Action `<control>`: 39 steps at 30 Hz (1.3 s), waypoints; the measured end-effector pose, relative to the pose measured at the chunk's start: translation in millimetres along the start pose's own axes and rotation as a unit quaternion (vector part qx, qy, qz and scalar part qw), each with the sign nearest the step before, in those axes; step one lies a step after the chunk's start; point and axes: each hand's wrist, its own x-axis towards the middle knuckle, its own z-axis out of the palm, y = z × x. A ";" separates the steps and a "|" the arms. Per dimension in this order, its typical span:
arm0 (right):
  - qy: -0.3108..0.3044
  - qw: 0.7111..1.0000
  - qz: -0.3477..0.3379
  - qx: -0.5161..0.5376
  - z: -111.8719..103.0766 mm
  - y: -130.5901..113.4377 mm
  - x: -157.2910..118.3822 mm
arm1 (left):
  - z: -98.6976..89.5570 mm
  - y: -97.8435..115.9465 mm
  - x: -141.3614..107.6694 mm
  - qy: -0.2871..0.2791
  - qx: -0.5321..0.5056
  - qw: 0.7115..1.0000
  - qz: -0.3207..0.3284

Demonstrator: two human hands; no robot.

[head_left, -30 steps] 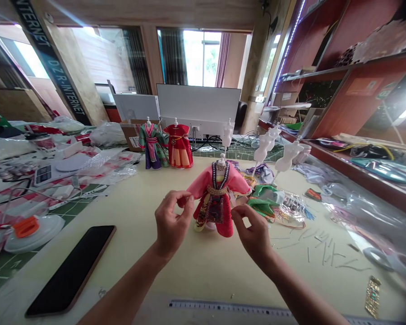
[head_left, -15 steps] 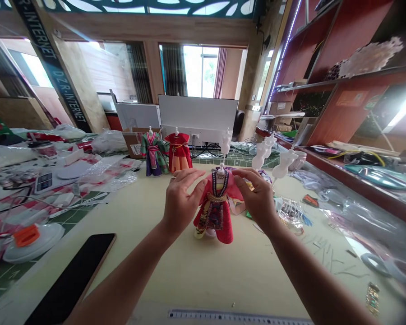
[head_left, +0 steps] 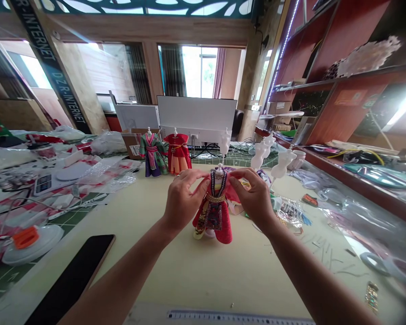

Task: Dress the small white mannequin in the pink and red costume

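Note:
A small doll dress form (head_left: 219,173) stands upright mid-table, dressed in a red costume (head_left: 225,225) with a gold belt (head_left: 215,197), a dark beaded collar and a patterned front panel (head_left: 214,217). My left hand (head_left: 184,198) is at its left shoulder, thumb and fingers pinched on the sheer red-pink fabric. On the other side my right hand (head_left: 253,194) pinches the same fabric (head_left: 232,192) at the right shoulder. The fabric spreads behind the form between both hands. My fingertips partly cover its edges.
Two dressed miniature forms, one green (head_left: 153,153) and one red (head_left: 177,151), stand behind. Bare white forms (head_left: 282,163) are at back right. A phone (head_left: 74,275) lies left, a ruler (head_left: 237,317) at the front edge. Bagged trims (head_left: 291,211) and a tape roll (head_left: 375,263) lie right.
Both hands have drawn slightly closer to the form's shoulders, and the fingers have closed from a looser pose into pinches on the fabric. The dressed form stays in place.

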 end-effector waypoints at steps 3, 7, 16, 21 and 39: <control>-0.028 1.000 0.007 0.008 -3.9 -1.4 5.4 | -6.7 -7.9 -4.4 0.007 -0.002 0.999 -0.049; -0.076 0.996 0.019 0.048 -5.8 -5.7 21.5 | -14.8 -25.0 -17.4 0.012 0.004 0.994 -0.112; -0.171 0.975 0.057 0.128 1.2 -10.3 36.4 | -17.1 -53.7 -51.0 -0.014 -0.078 0.966 -0.248; -0.200 0.964 0.075 0.162 10.8 -10.2 35.4 | -13.3 -65.0 -65.4 -0.042 -0.099 0.957 -0.271; -0.115 0.952 0.094 0.269 91.4 26.9 104.8 | -19.1 -99.7 -90.0 -0.079 -0.095 0.919 -0.375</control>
